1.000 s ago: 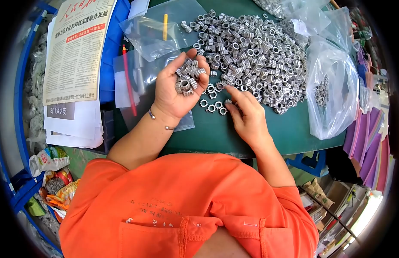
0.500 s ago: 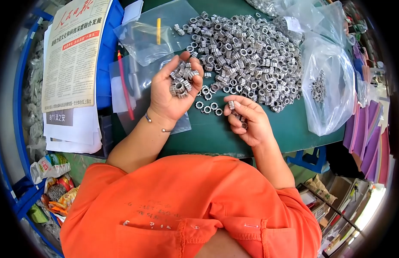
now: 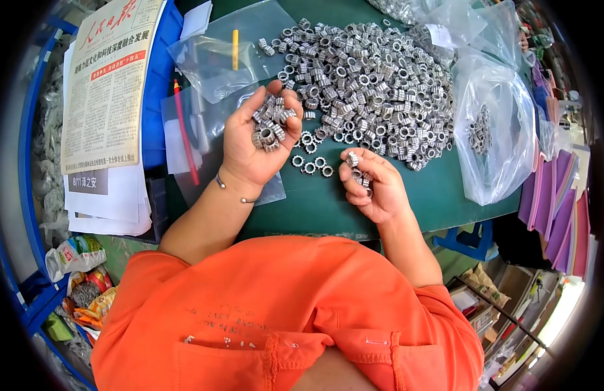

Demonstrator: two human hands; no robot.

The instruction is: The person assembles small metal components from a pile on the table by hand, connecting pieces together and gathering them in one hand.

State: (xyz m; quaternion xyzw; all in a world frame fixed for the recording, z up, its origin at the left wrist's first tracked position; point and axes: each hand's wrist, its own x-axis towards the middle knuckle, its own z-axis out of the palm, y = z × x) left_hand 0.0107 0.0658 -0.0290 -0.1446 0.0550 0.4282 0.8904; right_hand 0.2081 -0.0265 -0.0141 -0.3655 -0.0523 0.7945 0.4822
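Cupped with the palm up, my left hand [image 3: 253,143] holds a handful of small grey metal rings [image 3: 270,122], its fingers curled round them. My right hand [image 3: 380,186] is closed on several rings [image 3: 357,173], one of them between thumb and forefinger. Between the hands, several loose rings [image 3: 309,167] lie flat on the green table [image 3: 302,215]. Just beyond both hands spreads a large pile of the same rings [image 3: 380,85].
A clear bag [image 3: 497,130] with rings in it lies right of the pile. On the left are a newspaper [image 3: 106,98], a blue bin [image 3: 160,85], a red pen [image 3: 184,130] and a yellow stick [image 3: 235,49] on clear plastic bags. A blue stool [image 3: 468,241] stands below the table edge.
My right hand has drawn back from the edge of the pile and turned palm up, with several rings now showing in its fingers. My left hand still holds its handful.
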